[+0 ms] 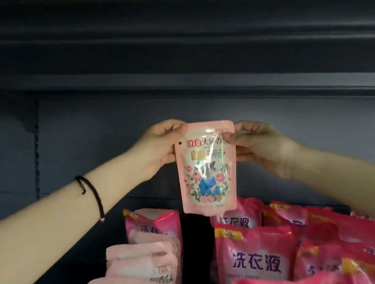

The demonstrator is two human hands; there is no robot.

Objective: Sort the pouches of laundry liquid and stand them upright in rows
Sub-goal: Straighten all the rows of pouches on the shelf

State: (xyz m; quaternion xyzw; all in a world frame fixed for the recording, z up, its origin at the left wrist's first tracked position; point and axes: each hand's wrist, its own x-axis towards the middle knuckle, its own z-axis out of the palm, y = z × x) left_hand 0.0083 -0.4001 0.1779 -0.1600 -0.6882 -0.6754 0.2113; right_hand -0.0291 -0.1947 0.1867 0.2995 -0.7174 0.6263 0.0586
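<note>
Left arm comes in from 8 o'clock, black band (91,195) on the wrist. Left hand (158,151) pinches the upper left edge of the pouch (207,167), thumb in front near the top corner, fingers behind.

Pouch hangs upright at frame centre, in the air, front toward the camera: pale pink, clear glare patch, red logo, flowers and a blue figure printed low. Its bottom edge sits just above the rows below, not touching them as far as can be told.

Right hand (264,146) at 3 o'clock of the pouch grips the upper right edge, fingers curled onto it; arm enters from 4 o'clock.

Below at 7 o'clock: pale row (138,268) of light pink pouches, standing one behind another, slightly leaning. A dark gap lies between it and the next group. At 5 o'clock: dark row (255,256) of deeper pink pouches with purple characters and a yellow NEW tag, front one upright; those further right at 4 o'clock lie tilted and overlapping, order unclear.

Behind everything: dark shelf back (91,139), dark ledge (199,82) overhead at 12 o'clock.
</note>
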